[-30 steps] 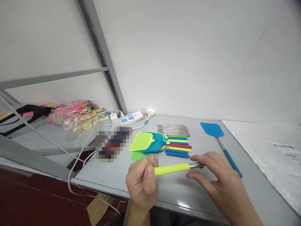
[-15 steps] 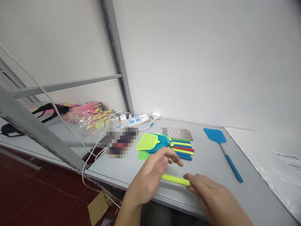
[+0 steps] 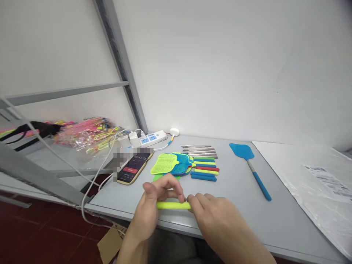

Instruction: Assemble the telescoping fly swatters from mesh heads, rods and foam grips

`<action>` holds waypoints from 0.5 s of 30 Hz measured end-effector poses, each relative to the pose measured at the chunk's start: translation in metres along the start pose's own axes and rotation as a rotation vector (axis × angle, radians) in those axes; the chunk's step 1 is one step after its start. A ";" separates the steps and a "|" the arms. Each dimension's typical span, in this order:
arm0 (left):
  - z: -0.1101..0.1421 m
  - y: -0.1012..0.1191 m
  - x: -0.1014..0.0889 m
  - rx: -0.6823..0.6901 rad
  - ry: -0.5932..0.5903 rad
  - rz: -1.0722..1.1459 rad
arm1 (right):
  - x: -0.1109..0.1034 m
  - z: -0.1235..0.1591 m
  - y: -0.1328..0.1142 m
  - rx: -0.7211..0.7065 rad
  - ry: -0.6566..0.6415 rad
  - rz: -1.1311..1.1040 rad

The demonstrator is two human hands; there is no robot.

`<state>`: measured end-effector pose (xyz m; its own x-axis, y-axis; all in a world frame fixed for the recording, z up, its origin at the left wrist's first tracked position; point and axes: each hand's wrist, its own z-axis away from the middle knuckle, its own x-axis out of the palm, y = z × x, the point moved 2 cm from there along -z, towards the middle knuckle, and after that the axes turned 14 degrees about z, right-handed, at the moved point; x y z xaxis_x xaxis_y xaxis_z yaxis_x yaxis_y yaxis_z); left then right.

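A yellow-green swatter handle [image 3: 173, 205] lies level between my hands, just above the table's front edge. Its left end presses against the palm of my left hand [image 3: 148, 209], whose fingers curl over it while the thumb points up. My right hand [image 3: 213, 214] is closed round the right end; what its fingers cover is hidden. Just beyond are perforated swatter heads [image 3: 165, 164], stacked in yellow-green and blue, and several coloured handles [image 3: 205, 176] side by side. Behind those handles lies a row of thin metal rods [image 3: 199, 151]. To the right rests a blue swatter [image 3: 242, 150] with a metal neck and blue handle.
A phone [image 3: 134, 168] showing a timer lies at the left near a power strip [image 3: 152, 138] and white cables. Grey shelf posts [image 3: 121, 51] and bagged colourful items [image 3: 82, 135] stand farther left. White plastic sheeting [image 3: 291, 168] covers the right side of the table [image 3: 231, 187].
My view has shifted a little, moving the table items left. My right hand has come closer to my left, and the left fingers have lowered onto the yellow-green handle.
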<state>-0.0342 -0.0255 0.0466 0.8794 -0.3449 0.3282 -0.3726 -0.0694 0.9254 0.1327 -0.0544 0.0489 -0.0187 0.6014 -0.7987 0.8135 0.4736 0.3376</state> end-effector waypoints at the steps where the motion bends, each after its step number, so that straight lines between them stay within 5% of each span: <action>1: 0.001 0.000 -0.003 -0.006 0.025 -0.004 | 0.002 -0.002 -0.001 -0.011 -0.009 -0.002; 9: 0.011 -0.006 -0.019 -0.138 0.126 -0.167 | 0.012 -0.023 -0.002 -0.190 -0.083 -0.003; 13: 0.031 -0.018 -0.022 -0.230 0.126 -0.404 | 0.016 -0.055 0.003 -0.419 -0.068 -0.013; 15: 0.043 -0.024 -0.028 -0.241 0.231 -0.341 | 0.020 -0.077 0.006 -0.401 0.006 -0.010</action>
<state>-0.0622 -0.0545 0.0069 0.9926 -0.1211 0.0063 0.0042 0.0860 0.9963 0.0924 0.0099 0.0737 -0.0298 0.5985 -0.8005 0.5221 0.6923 0.4981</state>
